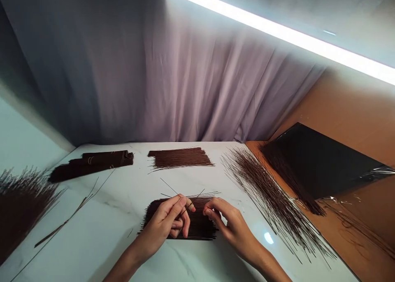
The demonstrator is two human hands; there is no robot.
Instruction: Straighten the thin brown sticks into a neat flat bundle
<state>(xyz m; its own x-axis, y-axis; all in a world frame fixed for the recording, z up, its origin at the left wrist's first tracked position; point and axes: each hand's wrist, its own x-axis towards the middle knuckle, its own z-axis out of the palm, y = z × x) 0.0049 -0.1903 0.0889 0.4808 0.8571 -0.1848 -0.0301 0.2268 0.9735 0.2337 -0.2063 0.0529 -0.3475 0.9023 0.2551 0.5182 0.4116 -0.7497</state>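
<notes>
My left hand [169, 216] is closed, thumb against fingers, over the left part of a dense pile of thin dark brown sticks [200, 224]. A thin dark stick [168, 185] juts up and left from its grip. One fingertip wears a beige wrap [190, 203] with dark bands. My right hand [224, 216] is pinched, thumb to forefinger, above the pile's right end. Whatever lies in that pinch is too small to make out. A few loose sticks lie crosswise at the pile's far edge.
Behind the pile lies a flat stack of sticks [182, 157]; left of it are banded dark bundles [95, 162]. Loose sticks spread at right [274, 195], and a large heap [21, 208] at far left. A black plastic-wrapped sheet [327, 162] rests on the brown surface.
</notes>
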